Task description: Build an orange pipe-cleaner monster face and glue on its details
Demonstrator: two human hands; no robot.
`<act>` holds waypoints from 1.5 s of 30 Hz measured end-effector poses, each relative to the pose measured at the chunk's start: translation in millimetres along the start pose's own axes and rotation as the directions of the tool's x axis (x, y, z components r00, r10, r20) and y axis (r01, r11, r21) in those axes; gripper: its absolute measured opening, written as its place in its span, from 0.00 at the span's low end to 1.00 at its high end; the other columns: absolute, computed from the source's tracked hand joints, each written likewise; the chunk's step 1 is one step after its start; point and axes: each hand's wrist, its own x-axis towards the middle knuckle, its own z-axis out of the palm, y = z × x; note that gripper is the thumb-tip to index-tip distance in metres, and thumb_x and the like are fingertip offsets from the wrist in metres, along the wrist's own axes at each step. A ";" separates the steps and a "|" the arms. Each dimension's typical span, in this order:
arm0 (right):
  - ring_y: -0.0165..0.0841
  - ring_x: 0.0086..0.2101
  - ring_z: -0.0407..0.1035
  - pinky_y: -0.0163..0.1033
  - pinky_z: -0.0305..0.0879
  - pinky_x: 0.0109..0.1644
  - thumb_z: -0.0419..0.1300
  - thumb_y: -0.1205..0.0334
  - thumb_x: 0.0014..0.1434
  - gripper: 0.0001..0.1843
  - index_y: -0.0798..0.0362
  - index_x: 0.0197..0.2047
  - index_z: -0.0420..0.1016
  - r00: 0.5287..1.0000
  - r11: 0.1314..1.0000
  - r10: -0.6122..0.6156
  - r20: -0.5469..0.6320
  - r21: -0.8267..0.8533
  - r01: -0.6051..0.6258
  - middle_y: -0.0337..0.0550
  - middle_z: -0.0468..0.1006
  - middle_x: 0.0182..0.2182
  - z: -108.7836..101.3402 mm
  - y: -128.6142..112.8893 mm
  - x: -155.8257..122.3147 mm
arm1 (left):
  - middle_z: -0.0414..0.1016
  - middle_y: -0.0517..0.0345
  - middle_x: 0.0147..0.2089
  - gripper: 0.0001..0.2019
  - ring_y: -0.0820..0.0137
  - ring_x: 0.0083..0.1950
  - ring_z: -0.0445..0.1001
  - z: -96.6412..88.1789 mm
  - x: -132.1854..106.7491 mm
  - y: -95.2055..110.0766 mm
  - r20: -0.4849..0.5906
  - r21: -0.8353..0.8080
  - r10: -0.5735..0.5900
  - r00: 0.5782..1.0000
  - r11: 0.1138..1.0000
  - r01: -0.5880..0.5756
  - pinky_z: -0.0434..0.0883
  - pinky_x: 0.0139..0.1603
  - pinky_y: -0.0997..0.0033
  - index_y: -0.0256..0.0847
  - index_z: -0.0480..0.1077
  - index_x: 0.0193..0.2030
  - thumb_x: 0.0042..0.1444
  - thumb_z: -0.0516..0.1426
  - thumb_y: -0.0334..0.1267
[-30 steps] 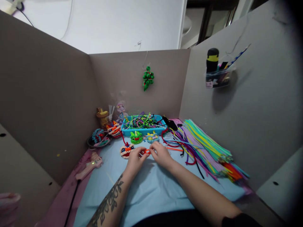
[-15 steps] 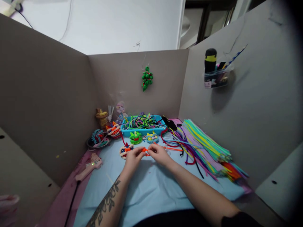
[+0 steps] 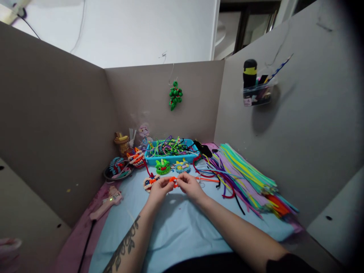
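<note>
Left hand (image 3: 159,189), right hand (image 3: 191,186): grip pinching orange pipe cleaner (image 3: 173,179), apparently unfinished; green figure (image 3: 163,167) looks complete.

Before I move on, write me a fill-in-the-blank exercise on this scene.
The bare left hand and bare right hand pinch a fuzzy piece coloured ____.
The pink glue gun lies to the person's ____.
Before the blue rectangular plastic tray sit two fuzzy faces, one blue-and-yellow, the other ____.
Missing: orange; left; green.
</note>
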 end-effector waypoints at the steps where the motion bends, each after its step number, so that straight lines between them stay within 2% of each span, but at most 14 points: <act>1: 0.24 0.15 0.52 0.30 0.48 0.19 0.56 0.58 0.50 0.08 0.53 0.26 0.64 1.000 1.000 0.013 0.010 0.028 -0.013 0.29 0.60 0.14 0.8 -0.1 -0.2 | 0.76 0.52 0.31 0.19 0.71 0.31 0.72 0.2 0.0 0.0 -0.008 -0.022 0.001 1.000 1.000 -0.001 0.66 0.32 0.74 0.34 0.73 0.37 0.40 0.64 0.45; 5: 0.23 0.16 0.54 0.29 0.50 0.19 0.57 0.57 0.50 0.09 0.54 0.27 0.64 0.997 0.999 0.027 0.068 0.038 -0.030 0.30 0.62 0.15 -0.2 -0.4 -0.1 | 0.75 0.54 0.29 0.20 0.72 0.29 0.70 0.6 -0.6 2.3 -0.067 0.015 0.044 0.997 0.999 -0.043 0.66 0.31 0.74 0.34 0.74 0.36 0.39 0.63 0.47; 8: 0.22 0.15 0.52 0.29 0.47 0.18 0.57 0.58 0.50 0.08 0.54 0.26 0.64 0.995 1.000 0.023 0.101 -0.020 -0.021 0.29 0.61 0.14 -2.4 -1.7 0.9 | 0.74 0.56 0.26 0.20 0.73 0.26 0.68 0.5 -0.7 3.5 -0.061 0.080 0.061 0.996 0.995 -0.056 0.66 0.29 0.74 0.34 0.75 0.35 0.39 0.63 0.47; 11: 0.22 0.14 0.52 0.29 0.47 0.17 0.56 0.59 0.50 0.08 0.54 0.25 0.63 0.995 0.999 0.036 0.090 -0.031 -0.033 0.29 0.61 0.13 -2.0 -2.7 1.2 | 0.76 0.54 0.28 0.21 0.71 0.28 0.70 0.4 -0.2 1.9 -0.057 0.052 0.040 0.998 0.998 -0.037 0.67 0.30 0.73 0.35 0.74 0.37 0.38 0.64 0.47; 15: 0.22 0.13 0.52 0.29 0.48 0.16 0.55 0.59 0.49 0.07 0.53 0.26 0.62 0.998 0.996 0.055 0.013 0.073 -0.056 0.30 0.64 0.15 2.2 -2.8 0.2 | 0.77 0.51 0.33 0.21 0.68 0.33 0.73 0.3 0.3 -0.3 -0.025 0.016 0.038 0.999 0.999 -0.038 0.68 0.33 0.71 0.34 0.73 0.39 0.38 0.65 0.44; 23: 0.22 0.17 0.56 0.27 0.49 0.17 0.59 0.58 0.47 0.10 0.54 0.28 0.62 0.991 0.942 0.129 -0.036 0.315 -0.112 0.32 0.66 0.18 11.6 -0.3 -0.2 | 0.77 0.49 0.39 0.20 0.66 0.39 0.74 2.1 -1.6 -0.7 0.015 -0.029 0.081 0.997 0.996 -0.080 0.69 0.41 0.68 0.35 0.71 0.42 0.41 0.64 0.39; 27: 0.22 0.17 0.56 0.27 0.49 0.17 0.58 0.59 0.48 0.09 0.54 0.29 0.63 0.989 0.949 0.150 -0.008 0.283 -0.141 0.33 0.65 0.19 10.6 2.2 1.1 | 0.77 0.49 0.38 0.19 0.67 0.39 0.74 1.0 -1.0 -0.3 -0.035 -0.026 0.108 0.993 0.994 -0.109 0.69 0.41 0.69 0.35 0.71 0.41 0.41 0.64 0.39; 30: 0.25 0.22 0.61 0.29 0.55 0.20 0.59 0.61 0.47 0.13 0.53 0.38 0.66 0.999 0.992 0.031 -0.042 0.120 -0.026 0.36 0.69 0.26 3.6 0.2 1.4 | 0.76 0.51 0.35 0.19 0.69 0.34 0.73 -1.2 -0.8 1.5 -0.100 0.003 0.092 0.991 0.996 -0.092 0.69 0.36 0.71 0.34 0.72 0.40 0.41 0.63 0.43; 33: 0.29 0.33 0.66 0.32 0.63 0.30 0.60 0.64 0.47 0.21 0.51 0.46 0.66 0.987 0.981 -0.162 -0.011 -0.107 0.160 0.41 0.71 0.36 -4.3 -4.7 0.5 | 0.76 0.52 0.33 0.19 0.71 0.32 0.72 -2.2 -1.1 2.4 -0.085 0.013 0.073 0.994 0.997 -0.072 0.69 0.35 0.72 0.34 0.72 0.39 0.42 0.63 0.45; 36: 0.31 0.35 0.68 0.35 0.65 0.35 0.58 0.64 0.50 0.13 0.52 0.42 0.69 0.963 0.928 -0.270 0.026 -0.259 0.267 0.42 0.73 0.36 -8.2 -7.8 -0.9 | 0.75 0.54 0.31 0.19 0.71 0.31 0.72 -1.2 -2.0 1.4 -0.052 -0.015 0.045 0.998 0.999 -0.046 0.69 0.35 0.71 0.34 0.72 0.38 0.41 0.63 0.45; 39: 0.31 0.33 0.68 0.36 0.66 0.35 0.58 0.63 0.52 0.09 0.52 0.38 0.70 0.943 0.893 -0.331 0.025 -0.315 0.321 0.42 0.74 0.34 -9.2 -8.4 -1.4 | 0.74 0.55 0.28 0.19 0.71 0.30 0.72 0.4 -3.0 0.6 -0.051 -0.107 -0.020 0.999 0.994 0.014 0.69 0.35 0.71 0.34 0.72 0.36 0.40 0.64 0.44; 42: 0.30 0.32 0.68 0.34 0.65 0.33 0.59 0.63 0.52 0.10 0.52 0.39 0.70 0.928 0.867 -0.362 0.085 -0.334 0.369 0.41 0.74 0.33 -10.5 -9.8 -1.0 | 0.74 0.56 0.29 0.22 0.72 0.30 0.72 0.6 -4.1 1.8 -0.037 -0.172 -0.060 0.998 0.984 0.052 0.69 0.34 0.72 0.36 0.71 0.42 0.39 0.65 0.43; 45: 0.28 0.29 0.66 0.33 0.64 0.31 0.60 0.64 0.51 0.09 0.52 0.39 0.69 0.914 0.845 -0.380 0.142 -0.347 0.406 0.39 0.73 0.31 -12.5 -11.8 -0.8 | 0.75 0.53 0.33 0.25 0.71 0.32 0.72 -0.2 -5.4 4.2 0.003 -0.149 -0.064 0.998 0.987 0.064 0.68 0.33 0.73 0.36 0.71 0.47 0.41 0.64 0.43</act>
